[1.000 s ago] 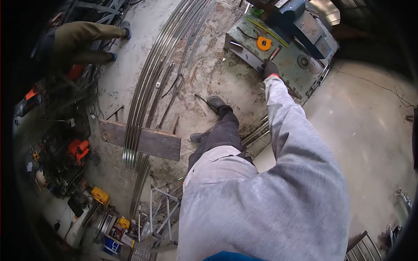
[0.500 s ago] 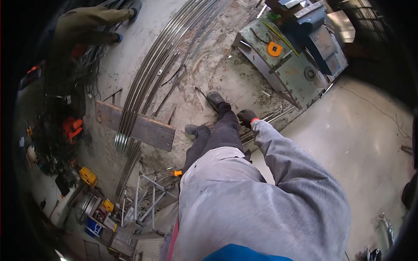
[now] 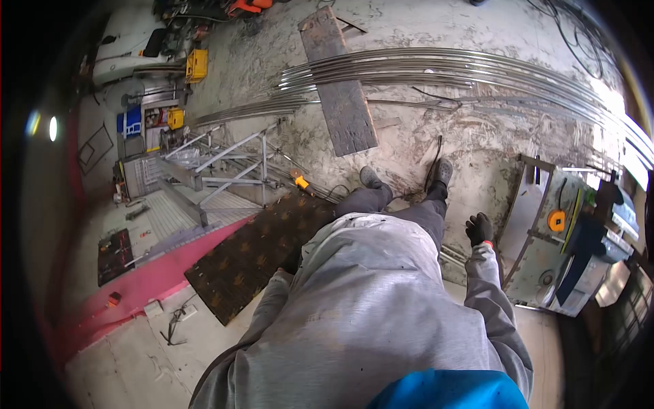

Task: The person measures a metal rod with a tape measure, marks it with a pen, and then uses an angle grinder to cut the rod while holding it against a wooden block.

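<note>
My right hand (image 3: 479, 230), in a dark glove, hangs beside my right leg above the floor. Its fingers are loosely bent with gaps between them, and I see nothing held in it. Nearest to it is the metal worktable (image 3: 523, 235) on the right, apart from the hand. A yellow-orange tape measure (image 3: 556, 220) lies on that table. My left hand (image 3: 291, 262) is by my left side, mostly hidden by my sleeve and shirt, so its fingers do not show. Past it lies a dark patterned mat (image 3: 245, 262).
Long metal tubes (image 3: 409, 60) rest across a wooden plank (image 3: 340, 112) on the floor ahead. A welded metal frame (image 3: 231, 163) stands at left, near a yellow-orange tool (image 3: 300, 181). Yellow cases (image 3: 197, 66) and a blue box (image 3: 129, 123) are farther left.
My view has swung left, so the tubes now run across the top and the metal frame and mat show. My left sleeve has come into view. My right hand stays low at my side.
</note>
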Demonstrator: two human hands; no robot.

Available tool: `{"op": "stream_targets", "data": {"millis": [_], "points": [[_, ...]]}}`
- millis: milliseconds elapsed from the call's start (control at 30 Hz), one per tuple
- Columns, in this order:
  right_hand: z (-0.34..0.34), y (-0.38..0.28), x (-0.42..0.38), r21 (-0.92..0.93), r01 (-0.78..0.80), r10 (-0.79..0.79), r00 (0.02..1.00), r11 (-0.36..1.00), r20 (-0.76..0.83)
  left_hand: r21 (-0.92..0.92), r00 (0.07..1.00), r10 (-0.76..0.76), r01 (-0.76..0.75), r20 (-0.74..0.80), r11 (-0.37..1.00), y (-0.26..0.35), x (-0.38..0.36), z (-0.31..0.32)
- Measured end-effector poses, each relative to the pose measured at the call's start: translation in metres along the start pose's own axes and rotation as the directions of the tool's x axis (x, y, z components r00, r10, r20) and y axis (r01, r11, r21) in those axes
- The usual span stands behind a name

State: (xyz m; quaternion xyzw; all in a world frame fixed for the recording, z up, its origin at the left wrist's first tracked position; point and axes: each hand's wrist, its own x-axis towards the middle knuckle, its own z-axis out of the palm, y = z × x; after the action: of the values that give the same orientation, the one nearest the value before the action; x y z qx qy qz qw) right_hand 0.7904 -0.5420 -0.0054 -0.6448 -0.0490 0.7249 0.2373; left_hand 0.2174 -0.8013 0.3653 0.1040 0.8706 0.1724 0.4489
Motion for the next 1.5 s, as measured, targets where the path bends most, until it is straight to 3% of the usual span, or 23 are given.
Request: {"op": "stream_targets", "data": {"millis": [33, 100, 233, 267, 367, 400, 433, 467, 500, 600, 667, 700, 767, 833, 900, 1033, 1100, 1167, 1233, 1300, 1333, 1433, 1500], "points": [[0.007, -0.011, 0.000, -0.129, 0.162, -0.157, 0.986, 0.978, 0.048, -0.049, 1.000, 0.003, -0.003, 0.004, 0.999, -0.007, 0.001, 0.004], [0.024, -0.053, -0.017, 0.016, -0.139, 0.139, 0.987, 0.990, -0.084, -0.144, 1.000, 0.019, -0.019, 0.001, 0.989, -0.020, 0.006, 0.011], [0.037, -0.078, 0.010, -0.102, -0.215, 0.215, 0.977, 0.971, -0.011, -0.446, 0.997, 0.020, -0.053, -0.079, 0.894, -0.050, 0.013, 0.034], [0.005, -0.063, 0.060, -0.134, -0.219, 0.248, 0.931, 0.967, 0.268, -0.610, 0.992, -0.008, -0.073, -0.128, 0.789, -0.061, 0.015, 0.044], [0.014, -0.071, 0.106, -0.449, -0.128, 0.295, 0.899, 0.884, 0.324, -0.790, 0.975, 0.053, -0.205, -0.214, 0.578, -0.054, 0.004, 0.073], [0.068, -0.098, 0.061, -0.374, -0.244, 0.277, 0.960, 0.895, 0.037, -0.618, 0.959, 0.153, -0.271, -0.238, 0.738, -0.083, 0.017, 0.080], [0.102, -0.113, 0.041, -0.410, -0.237, 0.277, 0.960, 0.881, 0.040, -0.409, 0.940, 0.253, -0.328, -0.228, 0.852, -0.112, 0.033, 0.087], [0.129, -0.125, 0.028, -0.464, -0.191, 0.218, 0.976, 0.865, 0.005, 0.408, 0.839, 0.527, -0.436, -0.138, 0.802, -0.104, 0.026, 0.081], [0.150, -0.131, 0.022, -0.515, -0.147, 0.154, 0.988, 0.844, -0.029, 0.373, 0.856, 0.486, -0.398, -0.177, 0.838, -0.106, 0.025, 0.086], [0.215, -0.142, 0.026, -0.626, -0.010, 0.079, 0.993, 0.780, 0.083, -0.124, 0.895, 0.324, -0.375, -0.305, 0.919, -0.160, 0.054, 0.107], [0.267, -0.138, 0.036, -0.620, 0.178, -0.017, 0.966, 0.764, 0.257, 0.231, 0.941, 0.305, -0.267, -0.149, 0.936, -0.142, 0.061, 0.083], [0.290, -0.134, 0.041, -0.586, 0.272, -0.067, 0.936, 0.763, 0.346, 0.201, 0.947, 0.290, -0.260, -0.136, 0.945, -0.129, 0.067, 0.072], [0.358, -0.128, 0.021, -0.679, 0.485, -0.098, 0.846, 0.551, 0.525, -0.153, 0.963, -0.214, 0.190, -0.162, 0.970, -0.106, 0.093, 0.054], [0.461, -0.110, -0.021, -0.837, 0.544, -0.178, 0.819, -0.063, 0.546, -0.359, 0.945, -0.311, 0.256, -0.101, 0.897, -0.117, 0.135, 0.035], [0.570, -0.055, -0.023, -0.453, 0.763, -0.099, 0.463, -0.462, 0.881, -0.372, 0.937, -0.339, 0.287, -0.082, 0.883, -0.147, 0.228, 0.017], [0.708, 0.013, 0.054, 0.078, 0.644, 0.263, 0.196, -0.761, 0.945, -0.224, 0.901, -0.375, 0.327, -0.218, 0.918, -0.214, 0.376, 0.017], [0.763, 0.042, 0.099, 0.199, 0.672, 0.362, 0.110, -0.713, 0.926, -0.140, 0.869, -0.396, 0.371, -0.296, 0.918, -0.238, 0.440, 0.007], [0.793, 0.062, 0.149, 0.303, 0.667, 0.426, 0.025, -0.681, 0.904, -0.260, 0.862, -0.391, 0.316, -0.322, 0.912, -0.278, 0.511, 0.002], [0.779, 0.074, 0.220, 0.266, 0.668, 0.395, 0.045, -0.694, 0.917, -0.252, 0.858, -0.376, 0.300, -0.351, 0.920, -0.299, 0.567, -0.016], [0.783, 0.096, 0.204, 0.225, 0.392, 0.398, 0.445, -0.892, 0.802, -0.146, 0.813, -0.356, 0.326, -0.461, 0.934, -0.315, 0.622, -0.030], [0.766, 0.092, 0.225, 0.216, 0.468, 0.362, 0.248, -0.857, 0.899, -0.124, 0.812, -0.336, 0.316, -0.476, 0.940, -0.325, 0.654, -0.037], [0.770, 0.101, 0.217, 0.225, 0.346, 0.346, 0.343, -0.911, 0.873, -0.164, 0.851, -0.318, 0.273, -0.418, 0.948, -0.365, 0.731, -0.050], [0.779, 0.107, 0.210, 0.268, 0.198, 0.333, 0.546, -0.943, 0.769, -0.238, 0.869, -0.343, 0.270, -0.358, 0.933, -0.387, 0.786, -0.053]]}}
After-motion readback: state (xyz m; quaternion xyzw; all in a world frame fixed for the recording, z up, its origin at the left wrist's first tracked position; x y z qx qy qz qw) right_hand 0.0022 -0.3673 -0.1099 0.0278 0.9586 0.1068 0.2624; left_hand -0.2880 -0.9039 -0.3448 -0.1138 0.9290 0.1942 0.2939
